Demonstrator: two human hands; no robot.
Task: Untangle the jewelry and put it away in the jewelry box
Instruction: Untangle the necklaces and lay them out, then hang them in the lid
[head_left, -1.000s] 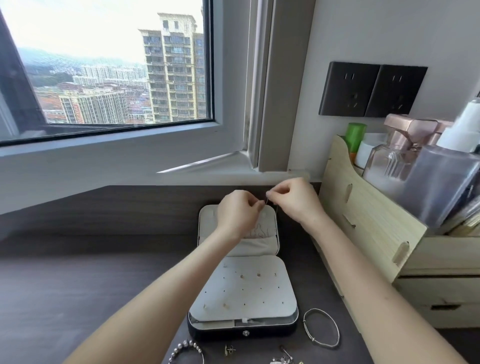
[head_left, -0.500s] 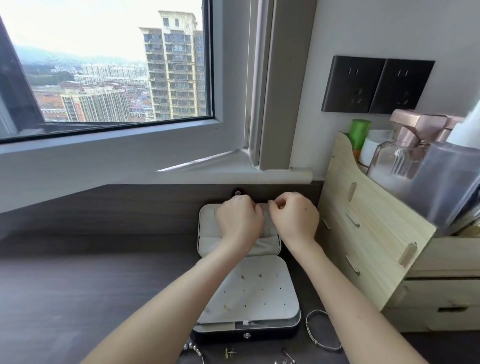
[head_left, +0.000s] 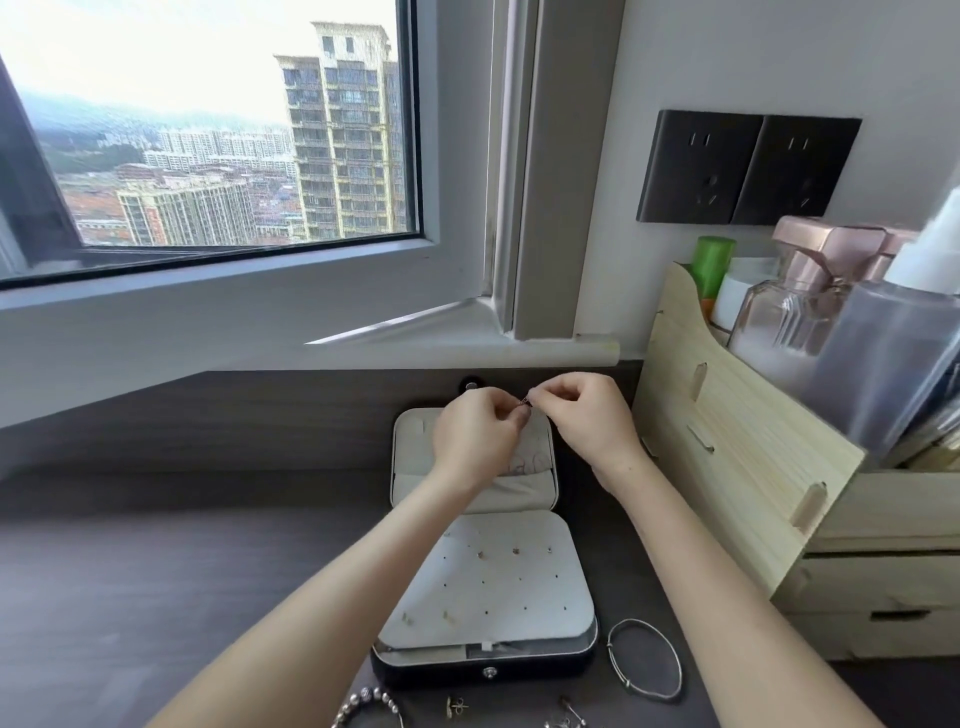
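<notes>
A dark jewelry box (head_left: 483, 667) lies open on the desk, with a white perforated earring panel (head_left: 493, 582) and a pale lid (head_left: 410, 457) behind it. My left hand (head_left: 475, 436) and my right hand (head_left: 587, 415) meet above the lid, both pinching a tiny clasp of a thin chain necklace (head_left: 525, 401). The chain hangs down over the lid, its loops faintly visible against the lining (head_left: 530, 460). Several small studs sit in the panel.
A silver bangle (head_left: 644, 657) lies right of the box. A bead bracelet (head_left: 363, 701), an earring (head_left: 456, 706) and another small piece (head_left: 569, 714) lie at the front edge. A wooden organizer (head_left: 727, 441) with bottles stands at the right. Window sill (head_left: 363, 343) behind.
Both hands dipped toward the lid half a second ago and have risen a little again, still holding the chain's end together. The camera tilted slightly.
</notes>
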